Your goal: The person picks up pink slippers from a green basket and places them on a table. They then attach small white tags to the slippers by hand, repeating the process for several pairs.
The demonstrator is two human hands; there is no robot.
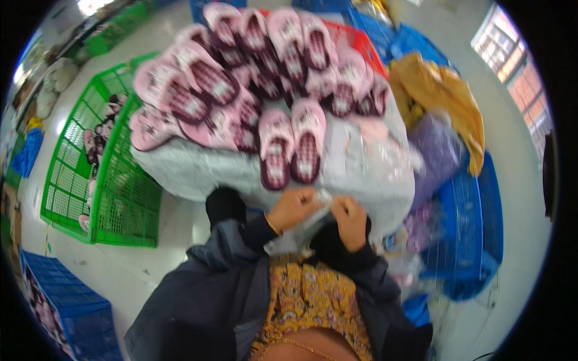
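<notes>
My left hand (295, 208) and my right hand (350, 221) are close together at the near edge of the white-covered work surface (198, 168). Both pinch the edge of a transparent plastic bag (307, 227), which hangs down between them. Just beyond my fingers a pair of pink slippers (292, 144) lies side by side with dark checked insoles, toes pointing away from me. Behind that pair, many more pink slippers (201, 78) are heaped across the surface. More transparent plastic bags (385, 153) lie flat on its right part.
Green plastic crates (126, 198) at the left hold more slippers. A red crate (355, 43) sits behind the heap. On the right are a yellow-brown cloth or sack (442, 93), a purple bag (439, 150) and blue crates (460, 222). Another blue crate (69, 301) stands at lower left.
</notes>
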